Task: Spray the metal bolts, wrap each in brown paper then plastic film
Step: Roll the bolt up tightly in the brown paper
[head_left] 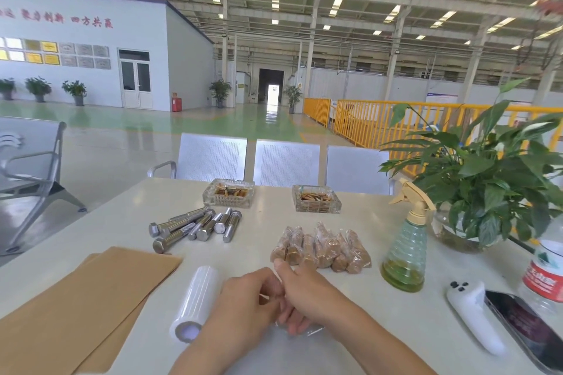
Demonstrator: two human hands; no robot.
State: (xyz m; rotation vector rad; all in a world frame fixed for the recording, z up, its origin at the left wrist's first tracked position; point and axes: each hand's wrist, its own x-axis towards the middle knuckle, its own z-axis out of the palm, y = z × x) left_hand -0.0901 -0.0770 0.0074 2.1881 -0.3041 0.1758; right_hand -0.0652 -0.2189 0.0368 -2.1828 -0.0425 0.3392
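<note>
hands: your left hand (243, 298) and right hand (304, 295) pinch plastic film (310, 329) together | risk: film clings, bunches — wrap tears

left hand (246, 298): fingers curled | right hand (304, 292): fingers curled, touching left | forearms converge

At the near edge of the white table (380, 307) the left hand (243, 304) and right hand (304, 292) meet, fingers curled together over a scrap of clear plastic film (313, 329) lying under them. A film roll (195, 304) lies just left of the hands beside brown paper sheets (76, 307), with bare metal bolts (195, 227) heaped beyond. Wrapped bolts (320, 248) lie in a row just past the right hand, and a spray bottle (406, 246) stands right of them, near a potted plant (487, 179).
</note>
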